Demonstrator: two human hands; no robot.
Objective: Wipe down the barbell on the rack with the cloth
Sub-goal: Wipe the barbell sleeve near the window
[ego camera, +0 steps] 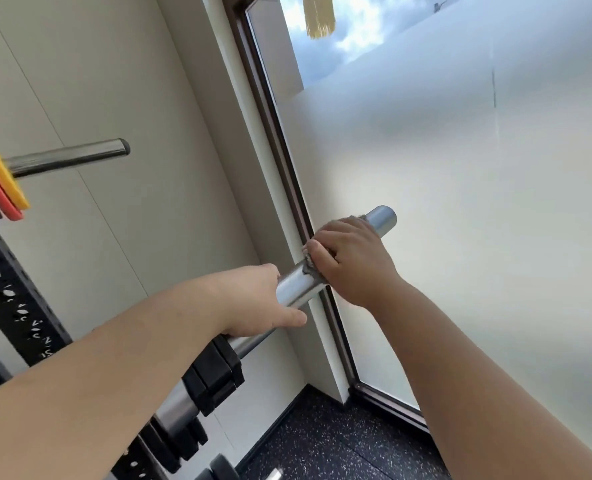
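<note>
The barbell's shiny steel sleeve (296, 284) runs from lower left up to its end cap at the right, in front of the window. My left hand (260, 299) grips the sleeve from above, just outside the black plates (215, 375). Further out toward the bar's tip, my right hand (348, 259) is wrapped around the sleeve with a grey cloth (310, 266) pressed under the palm. Only frayed grey edges of the cloth show at my thumb and fingertips. The bare end (381, 220) sticks out past my right hand.
A black perforated rack upright (10, 299) stands at the left. Above it a second bar (69, 157) carries yellow and red plates (0, 178). A frosted window (461, 202) with a dark frame fills the right. Speckled black rubber floor (339, 445) lies below.
</note>
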